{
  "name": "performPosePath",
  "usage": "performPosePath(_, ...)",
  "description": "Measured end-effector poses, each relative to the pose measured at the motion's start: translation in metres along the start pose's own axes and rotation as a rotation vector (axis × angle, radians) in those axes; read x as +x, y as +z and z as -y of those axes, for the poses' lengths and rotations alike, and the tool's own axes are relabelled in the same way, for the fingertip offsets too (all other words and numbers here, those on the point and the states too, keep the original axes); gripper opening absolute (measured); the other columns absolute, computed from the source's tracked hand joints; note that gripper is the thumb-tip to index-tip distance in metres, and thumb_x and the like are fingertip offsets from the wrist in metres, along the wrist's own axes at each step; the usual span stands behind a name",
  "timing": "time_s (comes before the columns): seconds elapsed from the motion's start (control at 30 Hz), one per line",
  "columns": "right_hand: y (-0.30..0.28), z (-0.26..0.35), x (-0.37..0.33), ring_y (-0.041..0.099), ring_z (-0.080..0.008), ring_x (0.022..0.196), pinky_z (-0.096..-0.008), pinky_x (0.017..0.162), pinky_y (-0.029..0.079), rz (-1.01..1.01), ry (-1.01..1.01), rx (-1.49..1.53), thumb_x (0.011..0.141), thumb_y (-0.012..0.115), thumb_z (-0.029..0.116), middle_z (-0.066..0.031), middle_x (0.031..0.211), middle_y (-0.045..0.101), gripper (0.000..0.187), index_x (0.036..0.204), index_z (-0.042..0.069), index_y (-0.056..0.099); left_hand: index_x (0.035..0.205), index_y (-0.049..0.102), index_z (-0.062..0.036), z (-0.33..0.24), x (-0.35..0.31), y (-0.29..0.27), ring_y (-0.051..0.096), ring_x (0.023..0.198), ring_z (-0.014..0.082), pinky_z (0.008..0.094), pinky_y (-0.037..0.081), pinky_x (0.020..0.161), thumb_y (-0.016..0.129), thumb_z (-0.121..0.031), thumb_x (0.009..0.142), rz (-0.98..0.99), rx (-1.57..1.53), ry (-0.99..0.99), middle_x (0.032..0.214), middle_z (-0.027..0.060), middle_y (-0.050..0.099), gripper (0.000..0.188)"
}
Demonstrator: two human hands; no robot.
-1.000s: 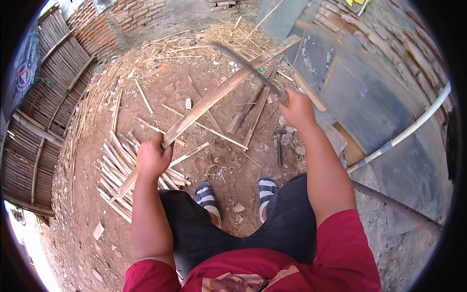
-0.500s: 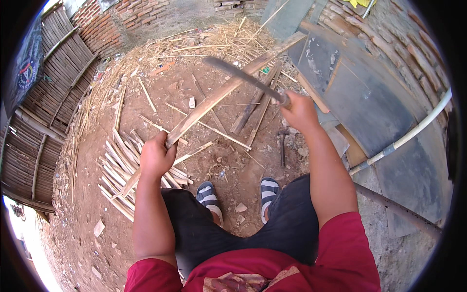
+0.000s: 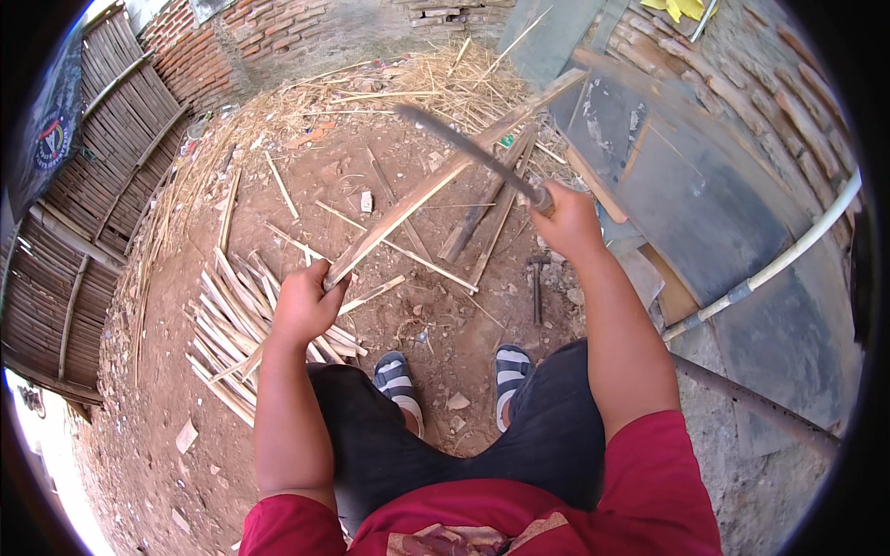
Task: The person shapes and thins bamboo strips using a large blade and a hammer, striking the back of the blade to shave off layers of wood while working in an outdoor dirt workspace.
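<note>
Head view: your left hand (image 3: 311, 301) grips the near end of a wooden plank (image 3: 408, 211) slanting toward the far right. Your right hand (image 3: 567, 222) holds a long blade (image 3: 465, 145) that crosses over the plank; contact cannot be told. Far left, a dark banner (image 3: 37, 171) bears a round, lettered emblem (image 3: 52, 141). Brown soil (image 3: 454, 324) stretches between split sticks (image 3: 222, 315) at near left and the edge of dark panels (image 3: 714, 199) at right.

The matt wooden plank (image 3: 417, 201) has a dull metal blade (image 3: 473, 150) before it, rough wood sticks (image 3: 222, 310) left, smooth panels (image 3: 709, 190) right.
</note>
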State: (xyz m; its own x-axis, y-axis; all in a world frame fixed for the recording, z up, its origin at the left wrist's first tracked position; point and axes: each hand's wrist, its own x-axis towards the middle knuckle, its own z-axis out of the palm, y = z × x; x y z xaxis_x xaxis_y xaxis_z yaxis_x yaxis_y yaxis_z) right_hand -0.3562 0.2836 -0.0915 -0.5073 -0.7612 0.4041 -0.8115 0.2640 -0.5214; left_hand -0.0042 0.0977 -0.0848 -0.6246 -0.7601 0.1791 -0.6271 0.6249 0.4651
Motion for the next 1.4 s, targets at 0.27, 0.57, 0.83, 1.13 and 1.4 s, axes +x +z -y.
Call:
performPosePath(0.27,0.012,0.03,-0.013,0.067,-0.0406,0.083,-0.0515,0.072,0.053,0.13,-0.281,-0.183,0.074,0.075,0.019,-0.0168,0.081,0.068,0.028,0.099,0.012,0.064,0.082,0.062,0.0024,-0.001,-0.001,0.003,0.061,0.065,0.0417,0.0472,0.048,0.064,0.072,-0.031,0.089,0.18,-0.005,0.016,0.068,0.0238,0.061,0.035)
performPosePath(0.57,-0.004,-0.002,-0.007,0.07,-0.0395,0.084,-0.0465,0.071,0.054,0.012,0.063,0.011,0.081,0.075,0.022,-0.0195,0.088,0.071,0.033,0.108,0.004,0.067,0.083,0.062,0.0032,0.003,0.001,0.007,0.054,0.055,0.0315,0.0439,0.044,0.058,0.073,-0.027,0.089,0.057,-0.039,0.004,0.061,0.0211,0.055,0.032)
performPosePath(0.83,-0.003,0.011,-0.001,0.069,-0.0375,0.08,-0.0466,0.07,0.054,0.081,0.028,-0.045,0.083,0.073,0.021,-0.0171,0.082,0.07,0.022,0.097,0.007,0.065,0.083,0.059,0.0005,0.002,-0.004,0.004,0.062,0.071,0.045,0.0496,0.048,0.064,0.073,-0.022,0.085,-0.118,0.116,0.096,0.071,0.0242,0.061,0.026)
performPosePath(1.13,0.003,0.038,-0.012,0.07,-0.0383,0.084,-0.0484,0.074,0.054,0.128,-0.233,-0.222,0.079,0.074,0.02,-0.0187,0.083,0.07,0.024,0.096,0.006,0.064,0.089,0.06,-0.0037,-0.002,-0.001,0.007,0.065,0.08,0.0444,0.0525,0.052,0.073,0.072,-0.019,0.079,-0.138,0.204,0.094,0.084,0.0212,0.067,0.022)
performPosePath(1.4,-0.004,-0.03,0.0,0.07,-0.0365,0.083,-0.0477,0.074,0.055,-0.018,0.126,-0.021,0.077,0.076,0.019,-0.0171,0.083,0.069,0.026,0.101,0.012,0.069,0.088,0.057,-0.0019,0.003,0.001,0.004,0.063,0.079,0.0471,0.0532,0.049,0.069,0.074,-0.02,0.079,-0.247,0.229,0.094,0.077,0.0254,0.063,0.027)
